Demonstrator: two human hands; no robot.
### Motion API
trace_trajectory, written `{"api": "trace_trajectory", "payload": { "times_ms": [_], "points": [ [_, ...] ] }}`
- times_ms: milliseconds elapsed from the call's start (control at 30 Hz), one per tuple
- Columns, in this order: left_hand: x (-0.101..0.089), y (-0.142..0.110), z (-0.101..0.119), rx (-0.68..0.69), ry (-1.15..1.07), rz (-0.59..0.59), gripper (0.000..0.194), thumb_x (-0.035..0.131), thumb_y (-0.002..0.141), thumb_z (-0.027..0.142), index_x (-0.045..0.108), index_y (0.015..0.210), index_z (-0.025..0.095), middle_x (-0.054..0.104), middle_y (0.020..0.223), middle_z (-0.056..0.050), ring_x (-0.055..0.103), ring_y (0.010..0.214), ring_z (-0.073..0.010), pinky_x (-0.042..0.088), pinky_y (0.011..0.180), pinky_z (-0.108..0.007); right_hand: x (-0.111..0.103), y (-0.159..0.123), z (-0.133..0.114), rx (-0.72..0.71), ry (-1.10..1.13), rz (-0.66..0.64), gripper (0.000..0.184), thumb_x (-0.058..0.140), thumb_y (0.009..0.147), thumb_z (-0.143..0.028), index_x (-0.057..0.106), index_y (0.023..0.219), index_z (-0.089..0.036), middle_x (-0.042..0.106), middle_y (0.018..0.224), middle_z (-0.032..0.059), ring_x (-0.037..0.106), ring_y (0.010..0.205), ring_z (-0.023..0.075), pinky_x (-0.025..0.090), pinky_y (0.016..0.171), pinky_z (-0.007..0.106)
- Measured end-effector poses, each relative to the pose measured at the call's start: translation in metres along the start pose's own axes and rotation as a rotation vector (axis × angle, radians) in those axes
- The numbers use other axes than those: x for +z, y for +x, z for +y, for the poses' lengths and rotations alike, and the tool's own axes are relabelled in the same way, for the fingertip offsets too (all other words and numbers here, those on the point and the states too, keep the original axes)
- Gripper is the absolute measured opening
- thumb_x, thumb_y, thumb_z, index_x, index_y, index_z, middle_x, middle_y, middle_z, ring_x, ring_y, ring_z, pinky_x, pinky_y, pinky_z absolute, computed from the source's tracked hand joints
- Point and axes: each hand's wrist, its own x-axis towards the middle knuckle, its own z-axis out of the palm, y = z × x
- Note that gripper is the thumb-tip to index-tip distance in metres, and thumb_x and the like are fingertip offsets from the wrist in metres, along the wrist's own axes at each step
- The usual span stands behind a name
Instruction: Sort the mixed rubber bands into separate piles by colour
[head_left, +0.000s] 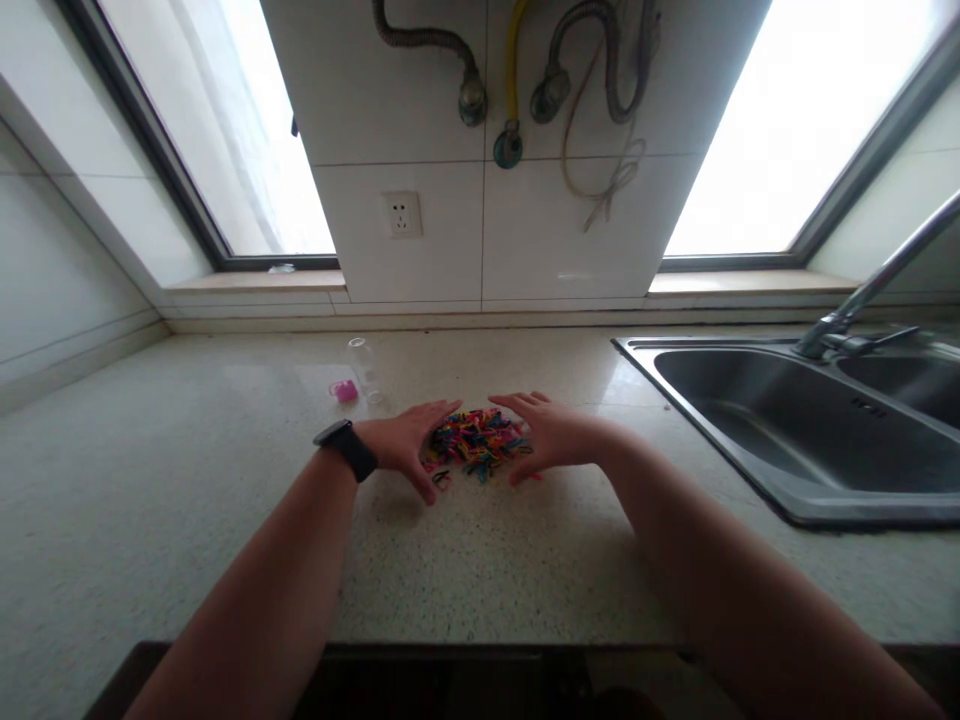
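Note:
A pile of small, many-coloured bands [480,440], which look like little rubber hair ties, lies on the speckled countertop [480,560]. My left hand [409,440] curves around the pile's left side, thumb and fingers apart. On the opposite side my right hand [551,436] is cupped the same way, its thumb spread from the fingers. Both hands rest at the edges of the pile and grip nothing. Behind my left hand a clear bottle [364,370] lies on its side, with a pink cap [343,391] beside it.
A steel double sink [750,430] with a faucet [832,325] is set into the counter at the right. A tiled wall behind carries a socket [403,214], hoses and a yellow pipe [513,70]. Windows stand on both sides. The counter's front edge [480,648] is near me.

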Motion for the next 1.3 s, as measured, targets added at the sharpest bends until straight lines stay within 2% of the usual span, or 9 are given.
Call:
{"api": "trace_trajectory", "payload": {
  "times_ms": [100, 233, 333, 467, 700, 867, 1033, 1133, 1300],
  "points": [
    [0.001, -0.002, -0.004, -0.032, 0.048, -0.055, 0.151, 0.083, 0.038, 0.069, 0.003, 0.155, 0.016, 0.005, 0.161, -0.021, 0.006, 0.147, -0.0388, 0.012, 0.118, -0.051, -0.004, -0.008, 0.016, 0.030, 0.004, -0.094, 0.137, 0.084, 0.042, -0.065, 0.016, 0.155, -0.029, 0.037, 0.152, 0.0110, 0.032, 0.136, 0.0413, 0.029, 0.110, 0.057],
    [0.014, 0.008, -0.003, -0.055, 0.096, -0.003, 0.149, 0.081, 0.039, 0.072, 0.007, 0.155, 0.014, 0.004, 0.160, -0.022, 0.002, 0.146, -0.0412, 0.006, 0.117, -0.056, 0.004, -0.008, 0.020, 0.069, -0.033, -0.125, 0.130, 0.082, 0.047, -0.067, 0.018, 0.155, -0.030, 0.028, 0.157, 0.0115, 0.022, 0.141, 0.0434, 0.019, 0.112, 0.062],
    [0.023, 0.017, 0.001, -0.013, 0.066, 0.094, 0.139, 0.077, 0.048, 0.074, 0.011, 0.155, 0.015, 0.013, 0.159, -0.021, 0.009, 0.147, -0.0386, 0.007, 0.118, -0.055, 0.015, 0.000, 0.012, 0.034, -0.015, -0.066, 0.117, 0.075, 0.059, -0.069, 0.025, 0.153, -0.022, 0.030, 0.156, 0.0158, 0.024, 0.142, 0.0386, 0.018, 0.115, 0.056],
    [0.030, 0.026, 0.005, 0.064, -0.011, 0.228, 0.123, 0.074, 0.058, 0.072, 0.019, 0.153, 0.016, 0.028, 0.155, -0.021, 0.024, 0.144, -0.0366, 0.015, 0.117, -0.053, 0.023, 0.010, 0.002, -0.017, 0.080, 0.050, 0.106, 0.073, 0.067, -0.064, 0.028, 0.151, -0.017, 0.043, 0.147, 0.0184, 0.037, 0.137, 0.0340, 0.028, 0.112, 0.050],
    [0.036, 0.038, 0.015, 0.160, -0.140, 0.337, 0.124, 0.080, 0.056, 0.065, 0.019, 0.153, 0.017, 0.037, 0.149, -0.022, 0.038, 0.135, -0.0379, 0.028, 0.112, -0.054, 0.033, 0.015, -0.008, -0.041, 0.152, 0.119, 0.104, 0.069, 0.075, -0.059, 0.017, 0.154, -0.016, 0.039, 0.149, 0.0206, 0.038, 0.136, 0.0337, 0.031, 0.111, 0.051],
    [0.034, 0.029, 0.013, 0.165, -0.079, 0.265, 0.148, 0.083, 0.044, 0.068, 0.002, 0.155, 0.014, 0.016, 0.158, -0.025, 0.019, 0.144, -0.0401, 0.020, 0.116, -0.053, 0.036, 0.011, -0.010, -0.059, 0.152, 0.085, 0.126, 0.070, 0.066, -0.069, 0.002, 0.156, -0.012, 0.019, 0.158, 0.0222, 0.023, 0.144, 0.0346, 0.024, 0.116, 0.049],
    [0.019, 0.004, -0.012, -0.027, 0.096, 0.123, 0.154, 0.075, 0.044, 0.076, -0.013, 0.153, 0.012, -0.004, 0.159, -0.024, -0.003, 0.146, -0.0419, 0.007, 0.116, -0.057, 0.026, 0.000, 0.010, 0.039, 0.054, -0.004, 0.147, 0.075, 0.049, -0.075, -0.005, 0.155, -0.014, 0.004, 0.161, 0.0173, 0.008, 0.147, 0.0363, 0.010, 0.120, 0.049],
    [0.016, -0.004, -0.018, -0.150, 0.162, 0.023, 0.153, 0.071, 0.041, 0.081, -0.007, 0.154, 0.011, -0.004, 0.159, -0.026, -0.004, 0.146, -0.0430, 0.005, 0.115, -0.057, 0.021, -0.004, 0.019, 0.053, 0.000, -0.093, 0.148, 0.072, 0.047, -0.080, -0.002, 0.155, -0.010, 0.004, 0.160, 0.0189, 0.005, 0.147, 0.0353, 0.001, 0.120, 0.048],
    [0.023, 0.007, 0.001, -0.171, 0.217, 0.037, 0.151, 0.063, 0.042, 0.087, 0.003, 0.154, 0.006, -0.002, 0.159, -0.024, -0.004, 0.146, -0.0401, 0.001, 0.117, -0.053, 0.026, 0.000, 0.010, 0.043, -0.073, -0.110, 0.142, 0.061, 0.053, -0.087, 0.004, 0.155, -0.007, 0.006, 0.160, 0.0195, 0.005, 0.148, 0.0338, -0.004, 0.120, 0.047]
  ]
}}
